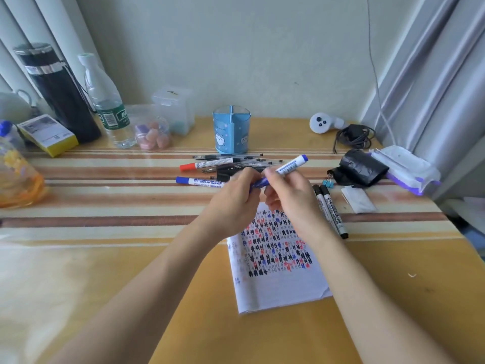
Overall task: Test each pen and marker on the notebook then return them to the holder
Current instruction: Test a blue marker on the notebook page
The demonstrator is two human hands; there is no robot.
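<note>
My right hand [291,193] grips a blue whiteboard marker [292,164] by its body, its far end pointing up and to the right. My left hand [236,195] pinches the marker's blue cap [258,183] at the near end. Both hands hover above the top of the notebook [278,261], whose page is covered with black, red and blue test marks. The blue pen holder [231,132] stands behind at the back. In front of the holder lie a pile of pens [236,161], a red marker [204,164] and another blue marker [199,181]. Two black markers [331,210] lie right of the notebook.
At the left stand a black flask [56,93], a water bottle [107,103], a yellow box [47,134] and a jar of erasers [153,132]. At the right are a white controller [325,122], a cable [353,136], a black roll [363,166], a binder clip [328,183] and wipes [405,168].
</note>
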